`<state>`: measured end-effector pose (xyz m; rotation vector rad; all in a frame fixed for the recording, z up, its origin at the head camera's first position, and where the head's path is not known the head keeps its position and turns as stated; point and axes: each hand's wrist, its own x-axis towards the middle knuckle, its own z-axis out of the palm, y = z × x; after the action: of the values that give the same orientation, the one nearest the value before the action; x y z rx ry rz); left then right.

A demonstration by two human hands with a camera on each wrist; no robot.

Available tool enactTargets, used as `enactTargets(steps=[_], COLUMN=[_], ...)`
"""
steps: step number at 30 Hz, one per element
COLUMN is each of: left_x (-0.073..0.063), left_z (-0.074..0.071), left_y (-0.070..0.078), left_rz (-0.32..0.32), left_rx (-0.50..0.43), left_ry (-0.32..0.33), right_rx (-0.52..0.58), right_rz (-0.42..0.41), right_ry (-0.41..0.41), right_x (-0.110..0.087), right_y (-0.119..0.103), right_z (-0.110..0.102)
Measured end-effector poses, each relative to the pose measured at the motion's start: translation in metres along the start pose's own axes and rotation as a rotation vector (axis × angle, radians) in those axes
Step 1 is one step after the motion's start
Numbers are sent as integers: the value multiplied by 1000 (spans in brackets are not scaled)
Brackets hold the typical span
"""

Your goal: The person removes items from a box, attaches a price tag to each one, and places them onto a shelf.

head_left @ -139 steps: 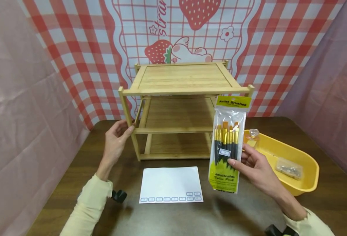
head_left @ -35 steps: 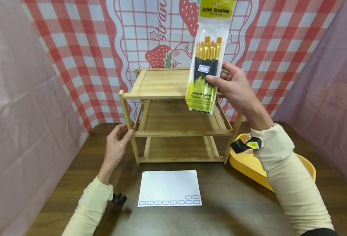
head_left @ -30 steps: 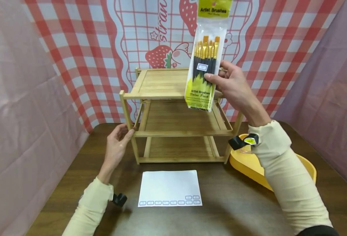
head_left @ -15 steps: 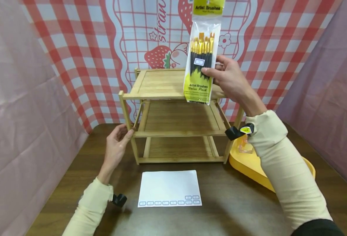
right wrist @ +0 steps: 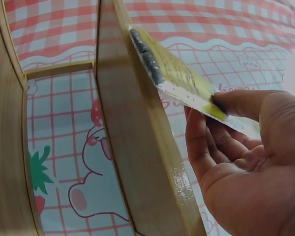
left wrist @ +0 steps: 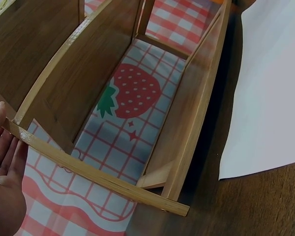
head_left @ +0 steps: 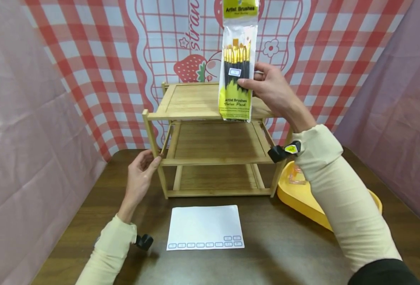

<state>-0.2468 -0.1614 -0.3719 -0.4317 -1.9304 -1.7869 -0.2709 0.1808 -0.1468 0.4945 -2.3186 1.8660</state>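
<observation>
My right hand (head_left: 273, 88) pinches a clear-and-yellow pack of artist brushes (head_left: 236, 103) by its right edge, thumb in front. In the head view the pack is upright before the top tier of a three-tier wooden shelf rack (head_left: 213, 161), covering part of its front rail. From the right wrist view, the pack's lower end (right wrist: 177, 71) is near a shelf edge; whether they touch I cannot tell. My left hand (head_left: 140, 174) holds the rack's left front post, thumb and fingers around it, also seen in the left wrist view with the post (left wrist: 78, 164).
A white sheet (head_left: 205, 225) with small printed labels lies before the rack. To the right, a yellow tub (head_left: 304, 206), partly hidden by my right sleeve, holds a clear pinkish item (head_left: 297, 176). A strawberry-print checked cloth (head_left: 99, 71) hangs behind.
The right hand has lifted the brush pack from beside the tub to the top tier's height. During the last second it drifts left and slightly up. My left hand stays on the post.
</observation>
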Motion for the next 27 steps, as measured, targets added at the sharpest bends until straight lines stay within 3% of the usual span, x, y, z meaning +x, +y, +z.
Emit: enactTargets(steps=[8,18,27], left_x=[0,-1,-1], left_z=[-1,-2,-2], left_y=[1,2,2], left_rz=[3,3,3], left_rx=[13,20,14], left_ry=[-7,-10,-13], right_rx=[-55,-263,-346], right_rz=[-35,-22,-20], right_ry=[-12,15,26], right_x=[6,12,14], right_y=[5,5,9], right_z=[0,3,6])
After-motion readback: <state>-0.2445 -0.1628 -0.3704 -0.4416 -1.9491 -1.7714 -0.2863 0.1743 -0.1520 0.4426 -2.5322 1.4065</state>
